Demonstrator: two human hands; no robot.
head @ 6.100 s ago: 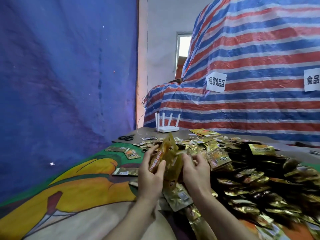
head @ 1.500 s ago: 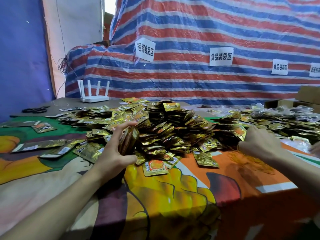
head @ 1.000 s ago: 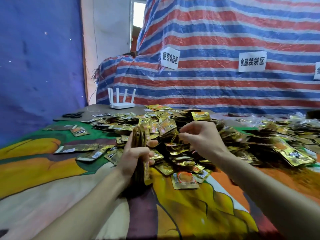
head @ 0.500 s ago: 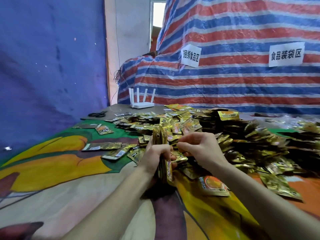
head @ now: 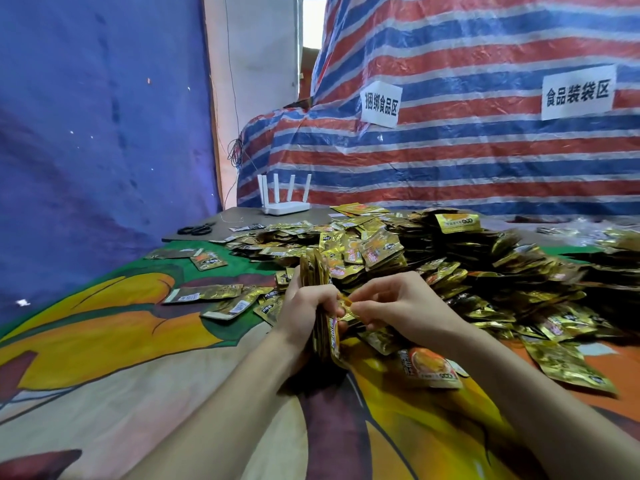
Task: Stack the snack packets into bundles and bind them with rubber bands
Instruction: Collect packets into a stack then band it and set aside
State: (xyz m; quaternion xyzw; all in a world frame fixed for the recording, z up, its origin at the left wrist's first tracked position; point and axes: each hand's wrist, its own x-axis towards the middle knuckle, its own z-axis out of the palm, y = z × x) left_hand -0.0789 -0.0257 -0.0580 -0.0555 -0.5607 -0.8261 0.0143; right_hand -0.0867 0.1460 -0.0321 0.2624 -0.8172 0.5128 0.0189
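Observation:
My left hand grips an upright stack of gold snack packets, standing on edge over the printed table cover. Right beside it my right hand has its fingers curled, pinching something small and yellowish against the stack's side; it looks like a rubber band but is too small to be sure. A big heap of loose gold packets lies just behind and to the right of both hands.
Loose packets lie flat left of the hands and one orange-fronted packet sits under my right forearm. Black scissors and a white router are at the far table end. A striped tarp with paper signs rises behind.
Since 1.5 s ago my right hand came back from the far right pile to the stack in my left hand. The view swung left. In the last half second the hands barely moved.

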